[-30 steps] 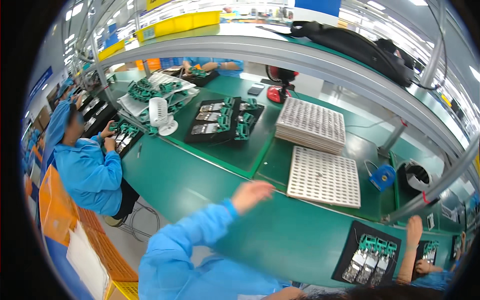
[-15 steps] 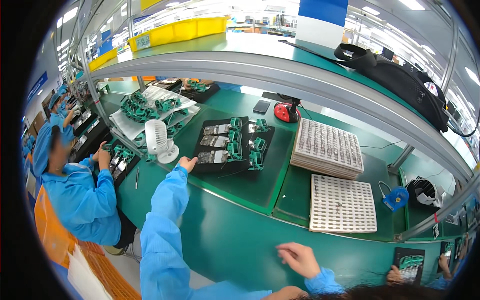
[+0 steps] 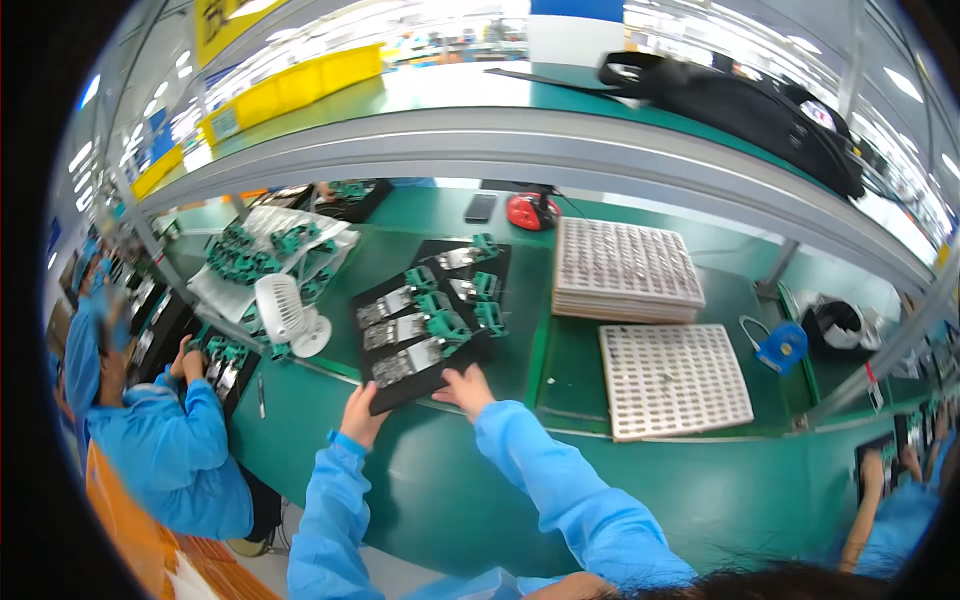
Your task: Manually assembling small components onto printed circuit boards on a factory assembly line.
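Two hands on one black mat [image 3: 408,392], roughly mid-frame and a bit left of centre. Left hand [image 3: 362,415] has its near-left corner, fingers closed in on the edge; right hand [image 3: 467,392] has the near edge further right, fingers bent in close on it too. Can't tell how far the fingers go underneath – that part's hidden. Three metal parts with green clips [image 3: 405,360] sit on the mat in a slanted row, green ends toward the right.

Just behind it, up and to the right, is a second mat [image 3: 433,248] with more of the same stuff. Small white fan [image 3: 285,310] stands left of centre, next to a messy heap of green pieces [image 3: 240,255]. Right of centre there's a stack of white trays [image 3: 630,265], with a single white tray [image 3: 675,385] just in front – and a co-worker [image 3: 165,450] in blue at lower left.
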`<state>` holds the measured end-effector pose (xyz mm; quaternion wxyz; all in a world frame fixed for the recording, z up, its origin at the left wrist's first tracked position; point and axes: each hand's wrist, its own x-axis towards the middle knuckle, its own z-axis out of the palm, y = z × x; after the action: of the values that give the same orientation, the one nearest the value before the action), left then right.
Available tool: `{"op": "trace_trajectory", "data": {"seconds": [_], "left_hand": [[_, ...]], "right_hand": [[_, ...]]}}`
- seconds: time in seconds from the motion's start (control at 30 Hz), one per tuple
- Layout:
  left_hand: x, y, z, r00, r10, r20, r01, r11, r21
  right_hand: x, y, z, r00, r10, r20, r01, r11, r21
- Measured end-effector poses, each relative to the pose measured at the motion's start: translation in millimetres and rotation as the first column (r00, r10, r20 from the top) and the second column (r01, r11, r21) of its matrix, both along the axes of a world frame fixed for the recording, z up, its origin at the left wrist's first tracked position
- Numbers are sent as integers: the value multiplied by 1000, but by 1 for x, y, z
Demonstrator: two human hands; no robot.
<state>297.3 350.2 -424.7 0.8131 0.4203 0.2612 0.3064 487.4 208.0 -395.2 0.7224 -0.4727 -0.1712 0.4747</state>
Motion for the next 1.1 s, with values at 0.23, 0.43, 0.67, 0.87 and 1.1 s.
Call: {"op": "trace_trajectory", "data": {"seconds": [0.23, 0.43, 0.67, 0.87, 1.1], "left_hand": [[-152, 93, -8, 841, 504, 196, -541, 782, 308], [-71, -90, 94, 914, -80, 399, 98, 995, -23], [-101, -191, 43, 841, -416, -347, 458, 888, 46], [-51, -262, 20, 817, -414, -402, 433, 900, -46], [-17, -278, 11, 788, -460, -409, 515, 857, 30]], "right_hand": [[-81, -66, 16, 945, 322, -57, -314, 943, 114], [-6, -272, 20, 968, 245, -50, -250, 955, -159], [38, -416, 19, 926, 331, 181, -217, 859, -463], [83, -460, 19, 704, 207, 679, 336, 745, -576], [110, -336, 91, -53, 125, 991, 630, 774, -64]]}}
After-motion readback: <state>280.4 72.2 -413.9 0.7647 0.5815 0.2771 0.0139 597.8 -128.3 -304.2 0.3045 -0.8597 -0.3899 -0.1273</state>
